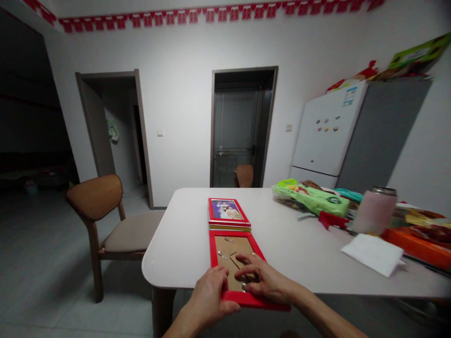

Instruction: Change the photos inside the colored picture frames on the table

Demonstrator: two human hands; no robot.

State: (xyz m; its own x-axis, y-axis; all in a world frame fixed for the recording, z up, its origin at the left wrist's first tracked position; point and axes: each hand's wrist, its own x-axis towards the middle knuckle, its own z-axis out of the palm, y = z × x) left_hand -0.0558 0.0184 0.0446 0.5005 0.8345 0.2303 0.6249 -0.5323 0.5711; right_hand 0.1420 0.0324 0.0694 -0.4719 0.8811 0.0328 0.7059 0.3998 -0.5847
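A red picture frame (214,249) lies face down at the near edge of the white table (183,244), its brown backing board and small metal clips showing. My left hand (208,295) grips the frame's near left edge, thumb on the red rim and fingers curled on the backing. My right hand (262,279) rests on the backing, fingers spread and bent, fingertips by a clip. Just beyond it is a stack of red frames (228,213), the top one face up with a photo of people.
A wooden chair (105,220) stands left of the table. On the table's right side are a green packet (312,197), a pink bottle (375,211), a white napkin (373,253) and orange boxes (419,246). A white fridge (327,136) stands behind, with two doorways in the back wall.
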